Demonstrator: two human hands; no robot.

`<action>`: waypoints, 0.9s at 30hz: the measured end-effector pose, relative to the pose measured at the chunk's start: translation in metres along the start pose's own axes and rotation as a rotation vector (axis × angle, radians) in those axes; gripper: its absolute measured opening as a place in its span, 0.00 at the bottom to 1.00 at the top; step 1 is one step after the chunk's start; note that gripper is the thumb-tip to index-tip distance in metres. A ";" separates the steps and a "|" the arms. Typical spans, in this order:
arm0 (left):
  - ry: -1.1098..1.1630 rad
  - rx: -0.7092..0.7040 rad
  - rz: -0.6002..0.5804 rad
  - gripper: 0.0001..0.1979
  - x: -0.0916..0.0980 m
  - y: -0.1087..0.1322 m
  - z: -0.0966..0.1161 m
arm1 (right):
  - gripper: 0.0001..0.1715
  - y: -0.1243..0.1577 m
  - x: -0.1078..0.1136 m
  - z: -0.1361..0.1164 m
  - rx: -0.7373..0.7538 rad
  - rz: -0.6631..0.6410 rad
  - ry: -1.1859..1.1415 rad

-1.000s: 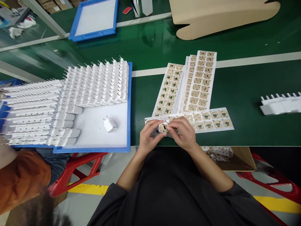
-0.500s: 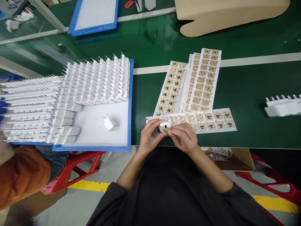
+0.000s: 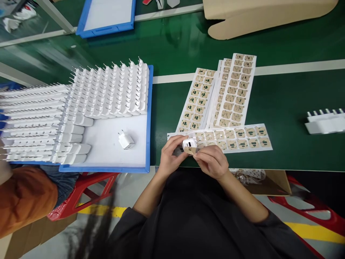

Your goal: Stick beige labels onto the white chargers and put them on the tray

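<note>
My left hand [image 3: 171, 155] is closed around a white plug charger [image 3: 185, 143], its face with dark port openings turned up. At the lower edge of that face, a tan sticker [image 3: 191, 150] is partly lifted off. The fingertips of my right hand [image 3: 211, 160] pinch the sticker's edge. Under and beside both hands lies a white sheet of tan stickers [image 3: 258, 144]. One loose white charger [image 3: 126, 140] lies on its side in the blue-rimmed tray [image 3: 148, 144] to the left.
Rows of chargers [image 3: 113, 90] with pins up fill much of the tray. More sticker sheets [image 3: 237, 90] lie beyond my hands. Several chargers stand in a row [image 3: 326, 122] at far right. Another blue tray [image 3: 106, 30] and brown cardboard [image 3: 258, 19] lie farther back. A person in orange [image 3: 27, 198] sits at left.
The tan sticker has been pulled down from the charger's face by my right hand, uncovering the ports. My right hand has shifted slightly down. The left still holds the charger.
</note>
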State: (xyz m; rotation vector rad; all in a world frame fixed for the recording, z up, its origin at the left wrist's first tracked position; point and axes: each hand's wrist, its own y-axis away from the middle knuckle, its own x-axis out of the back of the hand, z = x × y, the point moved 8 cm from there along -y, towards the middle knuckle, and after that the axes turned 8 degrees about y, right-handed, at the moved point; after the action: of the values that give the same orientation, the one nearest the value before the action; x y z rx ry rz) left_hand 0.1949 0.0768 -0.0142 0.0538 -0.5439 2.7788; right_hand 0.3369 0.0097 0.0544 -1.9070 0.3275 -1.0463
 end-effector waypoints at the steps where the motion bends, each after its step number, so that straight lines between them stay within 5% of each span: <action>1: -0.001 -0.007 0.002 0.21 0.000 0.000 0.001 | 0.14 0.001 0.000 0.001 -0.003 -0.002 -0.008; 10: -0.066 -0.138 0.026 0.23 0.002 -0.004 0.016 | 0.11 0.000 0.020 0.004 0.067 0.032 -0.042; 13: -0.135 -0.224 0.045 0.22 0.002 -0.006 0.026 | 0.16 -0.014 0.027 0.011 -0.030 0.030 -0.106; 18: -0.175 -0.326 0.029 0.23 -0.001 -0.005 0.037 | 0.12 -0.042 0.005 0.032 -0.278 -0.281 -0.289; 22: -0.194 -0.356 0.022 0.24 -0.002 -0.005 0.039 | 0.06 -0.053 -0.009 0.030 -0.165 -0.533 -0.383; 27: -0.187 -0.371 0.027 0.24 -0.003 -0.006 0.040 | 0.07 -0.061 -0.012 0.027 -0.077 -0.675 -0.372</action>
State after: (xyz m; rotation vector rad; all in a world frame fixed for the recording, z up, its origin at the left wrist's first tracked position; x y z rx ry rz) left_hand 0.1985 0.0659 0.0249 0.2260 -1.1040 2.6652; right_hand 0.3396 0.0666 0.0912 -2.2919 -0.5313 -1.0657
